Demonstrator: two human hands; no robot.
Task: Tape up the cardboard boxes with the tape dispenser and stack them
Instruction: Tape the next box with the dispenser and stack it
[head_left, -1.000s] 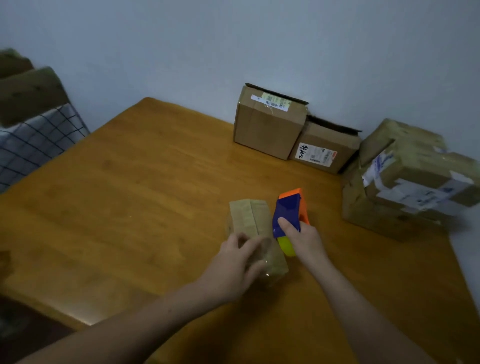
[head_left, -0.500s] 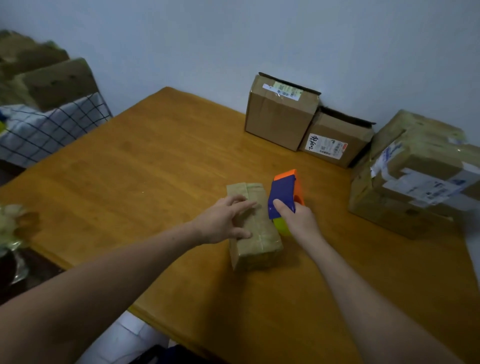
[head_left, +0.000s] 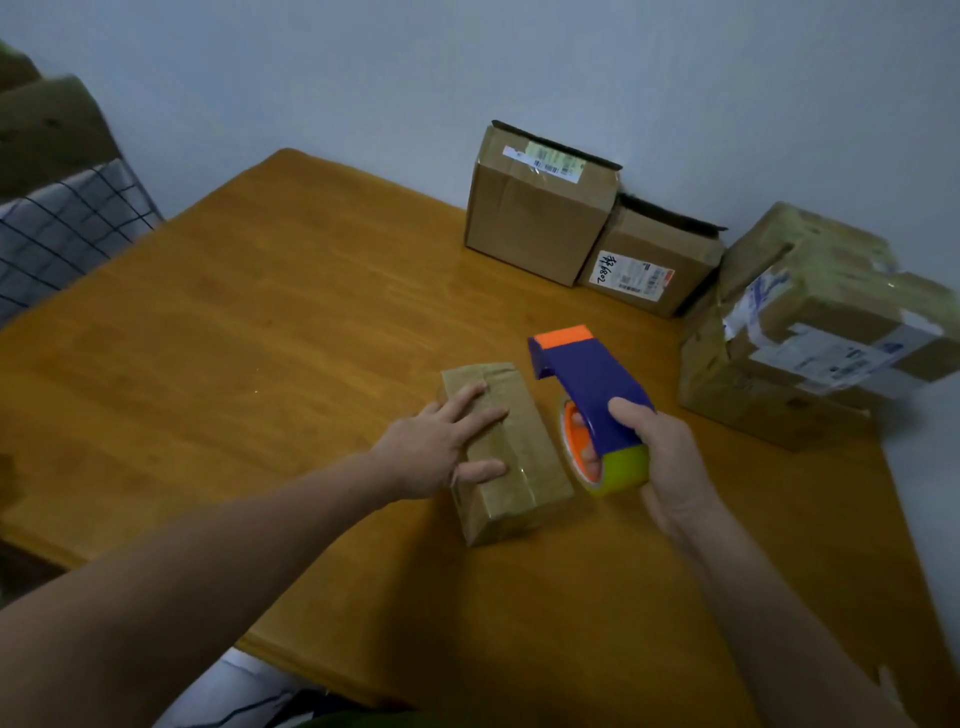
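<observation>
A small brown cardboard box (head_left: 519, 467), wrapped in clear tape, lies in the middle of the wooden table (head_left: 260, 338). My left hand (head_left: 436, 447) rests flat on its left side, fingers straight across the top. My right hand (head_left: 667, 457) grips the blue, orange and yellow-green tape dispenser (head_left: 592, 395) just right of the box, lifted and tilted, with its orange end pointing away from me.
Two brown boxes with open flaps stand against the back wall, a taller one (head_left: 535, 208) and a lower one (head_left: 649, 265). A stack of taped boxes (head_left: 800, 332) sits at the right edge. A checked cloth (head_left: 57, 234) lies off the table's left.
My right hand has raised and tilted the tape dispenser beside the small box. My left hand slid from the box's near end to its left side.
</observation>
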